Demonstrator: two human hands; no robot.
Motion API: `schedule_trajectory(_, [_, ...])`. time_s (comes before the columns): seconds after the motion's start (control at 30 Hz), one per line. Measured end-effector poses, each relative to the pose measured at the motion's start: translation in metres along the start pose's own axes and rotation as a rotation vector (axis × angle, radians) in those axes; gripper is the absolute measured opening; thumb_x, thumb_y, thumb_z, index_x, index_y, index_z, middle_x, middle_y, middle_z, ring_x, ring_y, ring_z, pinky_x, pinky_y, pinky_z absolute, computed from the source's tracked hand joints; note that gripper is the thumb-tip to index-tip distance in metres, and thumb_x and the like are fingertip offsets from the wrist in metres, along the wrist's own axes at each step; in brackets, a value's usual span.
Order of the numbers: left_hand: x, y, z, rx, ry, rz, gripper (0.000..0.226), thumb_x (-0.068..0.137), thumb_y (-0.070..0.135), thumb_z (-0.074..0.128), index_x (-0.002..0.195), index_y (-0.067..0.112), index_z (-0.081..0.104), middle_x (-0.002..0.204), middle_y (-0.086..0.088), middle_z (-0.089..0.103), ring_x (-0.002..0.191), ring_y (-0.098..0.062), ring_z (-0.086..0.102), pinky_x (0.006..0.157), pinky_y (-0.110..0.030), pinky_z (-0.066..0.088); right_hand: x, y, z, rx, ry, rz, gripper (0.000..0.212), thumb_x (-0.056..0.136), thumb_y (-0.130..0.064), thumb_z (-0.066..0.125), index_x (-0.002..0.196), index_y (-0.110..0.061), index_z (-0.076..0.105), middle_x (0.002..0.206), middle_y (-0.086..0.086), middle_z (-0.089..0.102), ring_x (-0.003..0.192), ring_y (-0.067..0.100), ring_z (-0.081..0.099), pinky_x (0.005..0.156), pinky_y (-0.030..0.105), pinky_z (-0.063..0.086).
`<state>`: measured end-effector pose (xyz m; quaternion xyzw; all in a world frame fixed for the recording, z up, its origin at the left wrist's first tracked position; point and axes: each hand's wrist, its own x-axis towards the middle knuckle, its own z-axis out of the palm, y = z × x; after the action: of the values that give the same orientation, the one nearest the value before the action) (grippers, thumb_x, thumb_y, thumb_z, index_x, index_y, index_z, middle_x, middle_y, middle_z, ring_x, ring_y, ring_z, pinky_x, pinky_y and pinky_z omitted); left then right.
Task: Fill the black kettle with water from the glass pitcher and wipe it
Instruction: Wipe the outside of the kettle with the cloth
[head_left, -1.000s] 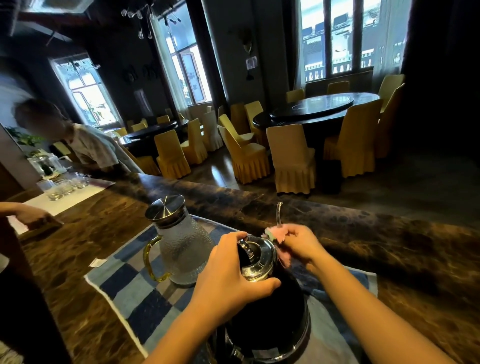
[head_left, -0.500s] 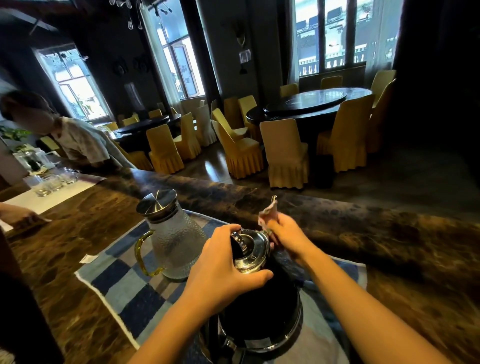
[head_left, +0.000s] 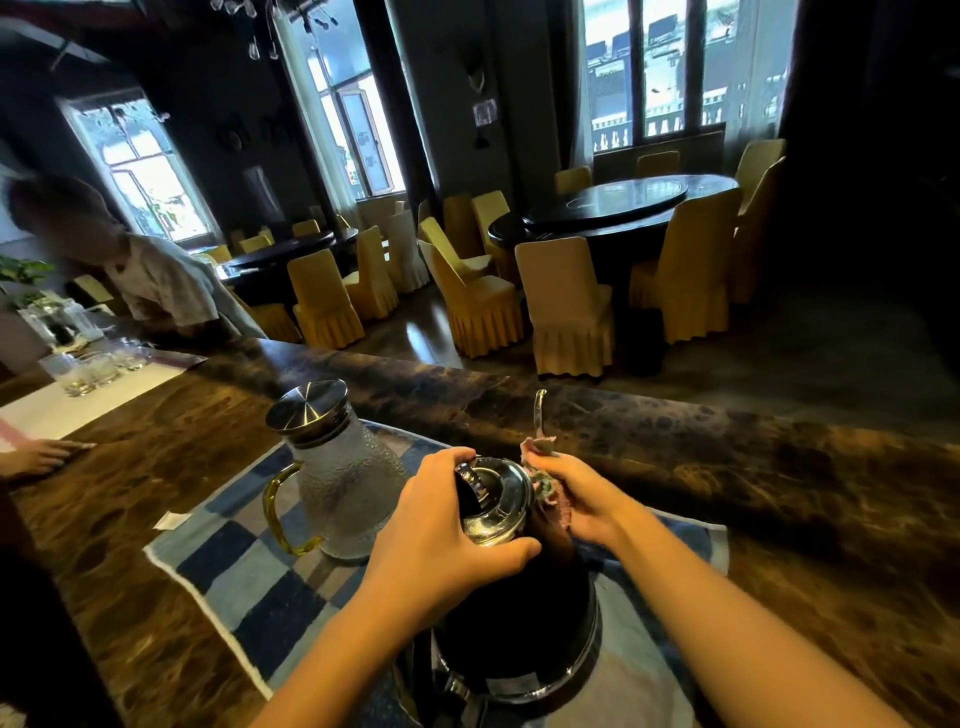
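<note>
The black kettle (head_left: 519, 618) with a shiny steel lid stands on a blue checked mat (head_left: 244, 566) near the counter's front. My left hand (head_left: 441, 530) grips the kettle's top around the lid. My right hand (head_left: 571, 493) presses a pink cloth (head_left: 550, 501) against the kettle's far right side, near its thin curved spout (head_left: 540, 410). The glass pitcher (head_left: 343, 483), with a steel lid and yellow handle, stands upright on the mat just left of the kettle, untouched.
The brown marble counter (head_left: 753, 467) has a raised far edge. Several glasses (head_left: 88, 369) sit on a white cloth at the far left. Another person's hand (head_left: 36, 457) rests on the counter at left; a person leans behind it. Yellow chairs and dark round tables fill the room beyond.
My right hand with the cloth has slid down the spout toward the kettle's shoulder. My left hand keeps its grip on the lid. The view has shifted slightly.
</note>
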<state>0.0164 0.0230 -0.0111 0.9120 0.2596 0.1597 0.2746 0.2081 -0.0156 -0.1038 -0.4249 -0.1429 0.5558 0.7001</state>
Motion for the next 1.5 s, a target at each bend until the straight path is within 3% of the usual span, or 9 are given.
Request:
schedule_trajectory(0.37, [0.002,0.0,0.001,0.02,-0.005,0.008,0.108,0.04,0.072,0.063,0.135,0.03,0.033,0.122,0.018,0.041,0.12,-0.006,0.044,0.1,-0.035,0.047,-0.094,0.035,0.012,-0.489,0.018,-0.232,0.069,0.076,-0.071,0.056,0.124,-0.022,0.06,0.128,-0.005,0.064,0.125,0.008,0.054,0.107,0.023,0.038])
schedule_trajectory(0.5, [0.002,0.0,0.001,0.017,-0.002,0.028,0.107,0.042,0.072,0.065,0.134,0.026,0.037,0.126,0.01,0.047,0.119,-0.01,0.048,0.097,-0.038,0.049,-0.095,0.017,0.031,-0.191,-0.048,-0.359,0.048,0.096,-0.044,0.033,0.113,-0.015,0.067,0.113,0.0,0.072,0.112,0.014,0.065,0.095,0.026,0.051])
schedule_trajectory(0.67, [-0.001,0.001,-0.001,-0.007,0.002,0.022,0.106,0.042,0.069,0.068,0.134,0.026,0.037,0.126,0.01,0.047,0.119,-0.009,0.048,0.099,-0.037,0.048,-0.064,0.027,0.036,-0.507,0.269,-0.395,0.02,0.095,-0.026,0.053,0.084,-0.024,0.069,0.078,-0.009,0.07,0.081,0.012,0.065,0.06,0.009,0.046])
schedule_trajectory(0.87, [-0.001,0.003,-0.001,-0.019,-0.004,0.025,0.109,0.041,0.07,0.069,0.135,0.022,0.037,0.127,0.009,0.047,0.119,-0.01,0.048,0.099,-0.034,0.048,-0.116,0.067,0.038,-0.513,0.214,-0.72,0.038,0.101,-0.007,0.039,0.124,-0.034,0.056,0.122,-0.021,0.061,0.116,-0.006,0.055,0.092,0.013,0.045])
schedule_trajectory(1.0, [-0.003,0.005,-0.002,-0.06,0.016,0.036,0.09,0.051,0.054,0.085,0.125,0.025,0.042,0.107,0.024,0.046,0.101,0.006,0.051,0.082,-0.011,0.043,-0.094,0.042,0.049,-0.459,0.222,-0.739,0.018,0.098,-0.015,0.046,0.105,-0.023,0.061,0.108,-0.006,0.068,0.108,0.014,0.063,0.086,0.018,0.048])
schedule_trajectory(1.17, [-0.003,0.005,-0.003,-0.032,0.023,0.052,0.087,0.056,0.053,0.082,0.126,0.026,0.041,0.107,0.024,0.044,0.098,0.007,0.049,0.078,-0.007,0.038,-0.06,0.038,0.039,-0.814,0.318,-0.683,0.029,0.098,-0.01,0.042,0.116,-0.027,0.057,0.117,-0.008,0.054,0.104,-0.002,0.05,0.086,-0.008,0.027])
schedule_trajectory(1.27, [-0.003,0.004,-0.002,-0.024,0.025,0.056,0.09,0.058,0.053,0.082,0.131,0.021,0.039,0.114,0.018,0.044,0.103,0.004,0.046,0.082,-0.007,0.036,-0.075,0.072,0.029,-0.721,0.381,-0.597,0.034,0.102,-0.022,0.039,0.118,-0.05,0.046,0.125,-0.026,0.051,0.118,-0.008,0.048,0.095,-0.002,0.03])
schedule_trajectory(1.4, [-0.004,0.009,-0.002,-0.019,0.027,0.067,0.065,0.061,0.046,0.082,0.111,0.031,0.043,0.095,0.027,0.041,0.084,0.015,0.047,0.068,-0.001,0.038,-0.104,0.098,0.055,-0.61,0.492,-0.708,0.061,0.088,-0.052,0.03,0.141,-0.024,0.043,0.15,-0.005,0.04,0.14,0.012,0.035,0.118,0.033,0.027])
schedule_trajectory(1.5, [-0.004,0.011,-0.002,-0.037,0.035,0.083,0.045,0.067,0.041,0.08,0.088,0.04,0.04,0.087,0.025,0.045,0.079,0.022,0.05,0.07,-0.002,0.041,-0.1,0.075,0.071,-0.564,0.416,-0.733,0.044,0.088,-0.043,0.036,0.129,-0.029,0.047,0.137,0.004,0.05,0.128,0.018,0.047,0.112,0.034,0.035])
